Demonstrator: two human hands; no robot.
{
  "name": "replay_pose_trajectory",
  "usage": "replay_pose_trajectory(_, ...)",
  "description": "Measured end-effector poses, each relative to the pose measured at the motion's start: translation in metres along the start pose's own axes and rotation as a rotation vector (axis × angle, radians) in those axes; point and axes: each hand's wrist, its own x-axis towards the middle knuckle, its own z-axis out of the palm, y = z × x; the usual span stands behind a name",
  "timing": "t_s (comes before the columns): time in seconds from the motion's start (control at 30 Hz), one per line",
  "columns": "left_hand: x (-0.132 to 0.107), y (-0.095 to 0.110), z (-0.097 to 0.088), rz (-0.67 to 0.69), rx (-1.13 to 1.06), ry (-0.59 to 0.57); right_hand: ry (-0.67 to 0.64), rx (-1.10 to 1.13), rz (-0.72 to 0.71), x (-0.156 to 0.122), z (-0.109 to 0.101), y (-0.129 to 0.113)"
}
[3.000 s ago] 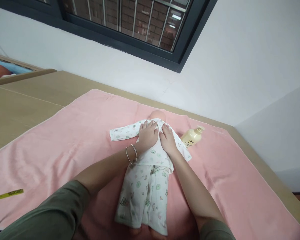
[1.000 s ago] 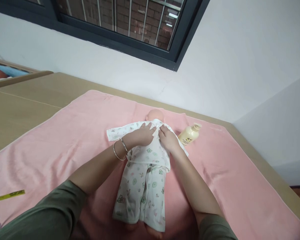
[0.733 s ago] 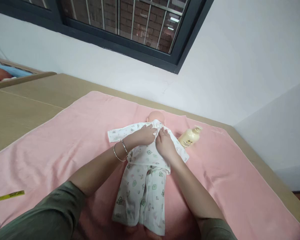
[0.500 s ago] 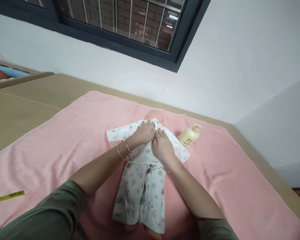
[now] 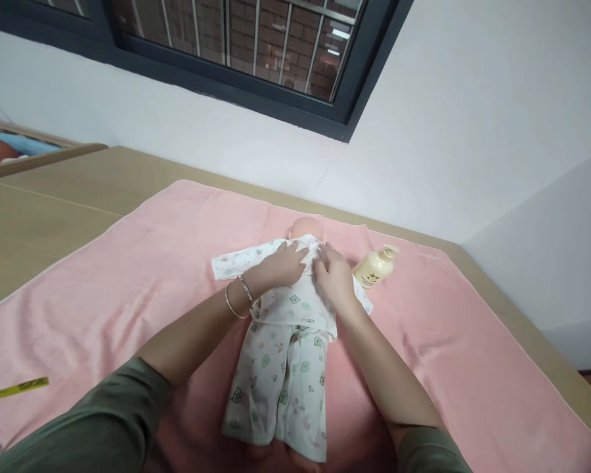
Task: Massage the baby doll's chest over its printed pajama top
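A baby doll (image 5: pixel 307 227) lies on its back, its head at the far end. It wears a white printed shirt (image 5: pixel 295 302) and matching trousers (image 5: pixel 300 387); its feet poke out of the trouser legs. My left hand (image 5: pixel 288 264) rests on the upper chest of the shirt with fingers spread, a double bangle (image 5: pixel 238 297) on that wrist. On the other side of the chest, just below the collar, my right hand (image 5: pixel 335 276) touches the cloth with fingers stretched out. Its fingertips partly hide the shirt front.
A pale yellow pump bottle (image 5: pixel 374 268) leans beside the doll's sleeve on the right. Pink cloth (image 5: pixel 453 341) covers much of the tan surface (image 5: pixel 79 217). A yellow strip (image 5: pixel 14 389) lies at the left. Behind are a white wall and a dark-framed window (image 5: pixel 345 118).
My hands have moved apart from the middle of the collar. The left fingers have spread over the shirt, and my right hand has shifted up and to the right.
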Motion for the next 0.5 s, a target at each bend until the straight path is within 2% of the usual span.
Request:
replay_pose_trajectory(0.07, 0.004, -0.006, -0.009, -0.006, -0.038, -0.024, 0.05, 0.011, -0.028, -0.004, 0.006, -0.004)
replay_pose_trajectory(0.17, 0.009, -0.009, -0.015, -0.134, -0.077, 0.028, -0.055, 0.01, -0.073, -0.008, 0.014, -0.008)
replay_pose_trajectory(0.23, 0.011, -0.008, -0.016, -0.188, -0.078, 0.054, -0.074, 0.014, -0.072, -0.008, 0.014, -0.008)
replay_pose_trajectory(0.37, 0.01, -0.009, -0.018, -0.125, -0.059, -0.004, 0.028, 0.027, -0.079, -0.008, 0.012, -0.008)
replay_pose_trajectory(0.5, 0.006, -0.014, -0.022, -0.037, 0.007, -0.109, -0.091, 0.016, -0.067, -0.008, 0.016, -0.009)
